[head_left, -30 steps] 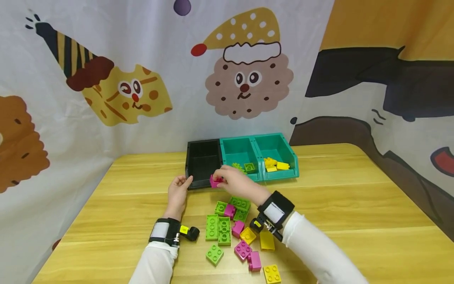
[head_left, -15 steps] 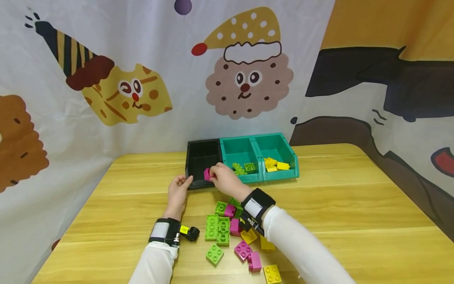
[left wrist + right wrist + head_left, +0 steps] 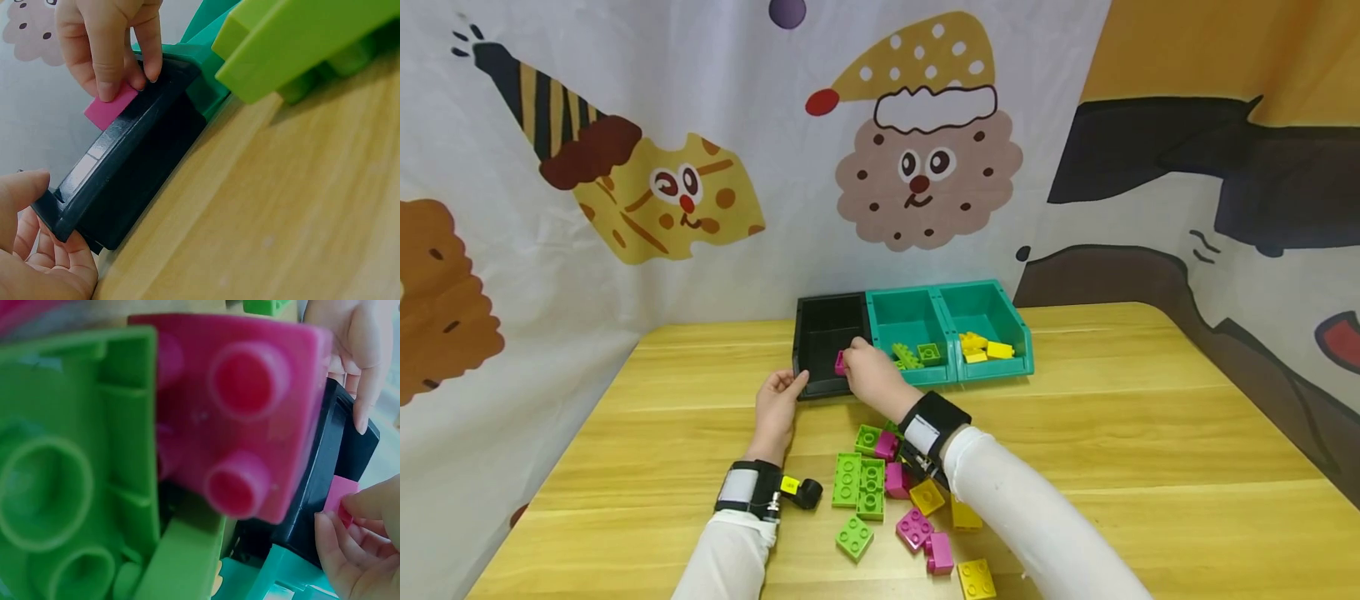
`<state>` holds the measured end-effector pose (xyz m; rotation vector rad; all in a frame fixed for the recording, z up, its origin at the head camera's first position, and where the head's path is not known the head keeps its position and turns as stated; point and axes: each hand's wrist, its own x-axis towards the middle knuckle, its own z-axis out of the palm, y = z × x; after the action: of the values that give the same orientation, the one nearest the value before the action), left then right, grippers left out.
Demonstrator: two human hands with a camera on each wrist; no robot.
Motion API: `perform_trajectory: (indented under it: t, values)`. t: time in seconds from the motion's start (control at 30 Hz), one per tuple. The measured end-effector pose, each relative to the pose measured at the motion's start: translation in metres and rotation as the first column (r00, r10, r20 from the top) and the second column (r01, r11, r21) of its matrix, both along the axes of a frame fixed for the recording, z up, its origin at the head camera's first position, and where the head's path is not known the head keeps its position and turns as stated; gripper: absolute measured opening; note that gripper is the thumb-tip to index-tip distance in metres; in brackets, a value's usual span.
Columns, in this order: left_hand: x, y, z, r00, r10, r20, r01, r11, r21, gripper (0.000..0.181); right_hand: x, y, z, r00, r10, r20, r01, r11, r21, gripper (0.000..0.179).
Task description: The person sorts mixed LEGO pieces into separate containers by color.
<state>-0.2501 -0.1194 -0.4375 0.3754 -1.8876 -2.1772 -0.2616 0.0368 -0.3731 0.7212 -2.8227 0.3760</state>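
Observation:
My right hand (image 3: 876, 377) pinches a pink toy brick (image 3: 111, 111) between thumb and fingertips, just inside the front part of the black bin (image 3: 831, 329). Part of that brick is hidden behind the fingers in the head view. At the bin's front left corner, my left hand (image 3: 775, 412) grips the wall, thumb over the rim and fingers beneath, as the left wrist view shows. In front of the bins lie loose green bricks (image 3: 847, 480), pink bricks (image 3: 914, 530) and yellow bricks (image 3: 976, 578). My right forearm covers some of them.
Two teal bins adjoin the black one on its right. The middle teal bin (image 3: 904, 307) contains green bricks (image 3: 928, 355); the right teal bin (image 3: 973, 298) contains yellow bricks (image 3: 999, 350). Behind the wooden table (image 3: 700, 367) hangs a printed cloth (image 3: 737, 67).
My right hand has moved left and slightly away from me, carrying the pink brick from the black bin's front right corner into the bin. The left hand has stayed at its corner.

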Motion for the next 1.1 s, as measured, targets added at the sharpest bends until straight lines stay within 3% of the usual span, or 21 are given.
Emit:
perform_trajectory:
  t: [0.23, 0.3, 0.47, 0.7, 0.83, 0.97, 1.1]
  values:
    - [0.000, 0.000, 0.000, 1.000, 0.005, -0.008, -0.005, 1.000, 0.003, 0.014, 0.001, -0.003, 0.003, 1.000, -0.017, -0.009, 0.018, 0.992, 0.122, 0.018]
    - [0.000, 0.000, 0.000, 1.000, 0.007, -0.007, -0.007, 1.000, 0.004, 0.014, 0.002, -0.004, 0.002, 1.000, -0.020, -0.023, 0.024, 0.974, 0.224, 0.021]
    - [0.000, 0.000, -0.003, 1.000, 0.010, -0.014, -0.010, 1.000, 0.011, 0.013, 0.002, -0.008, -0.006, 0.997, 0.024, -0.075, 0.011, 0.897, 0.441, 0.021]
    - [0.000, 0.001, -0.001, 1.000, 0.013, -0.013, -0.013, 1.000, -0.009, 0.014, 0.002, -0.006, -0.005, 0.998, 0.038, -0.044, -0.012, 0.877, 0.480, 0.023]
    - [-0.001, 0.001, 0.000, 1.000, 0.008, -0.014, -0.008, 1.000, 0.001, 0.013, 0.004, -0.001, 0.000, 0.997, 0.076, 0.017, -0.075, 0.900, 0.430, 0.025]
    - [-0.001, 0.001, -0.001, 1.000, 0.009, -0.018, -0.009, 1.000, 0.013, 0.013, 0.005, 0.009, 0.009, 0.977, 0.161, 0.138, -0.190, 0.954, 0.231, 0.029]
    - [0.000, 0.001, -0.001, 1.000, 0.015, -0.016, -0.015, 1.000, 0.002, 0.013, 0.004, 0.023, 0.018, 0.942, 0.233, 0.243, -0.244, 0.969, 0.018, 0.028]
